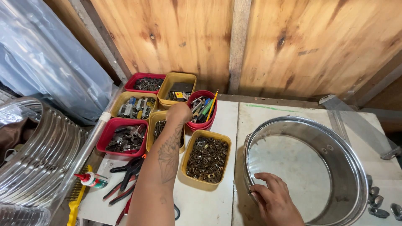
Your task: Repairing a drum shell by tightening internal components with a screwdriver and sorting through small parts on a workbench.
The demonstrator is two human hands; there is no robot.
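My left hand (179, 112) reaches forward over a cluster of small trays, knuckles up and fingers curled down at the edge of a round red bowl (207, 122) full of pens and small tools. Its fingertips are hidden, so I cannot tell whether it holds anything. Beneath my forearm sits a yellow tray (155, 125) of dark hardware. My right hand (272, 199) grips the near rim of a shiny metal drum shell (347, 159) that lies flat on the white table, fingers hooked over the edge.
A yellow tray of nuts (207, 159) sits between my arms. Red and yellow trays (125, 136) of parts line the wooden wall. Pliers (130, 169), a glue bottle (93, 180) and a yellow brush (75, 199) lie at left. Metal lugs (377, 201) lie at right.
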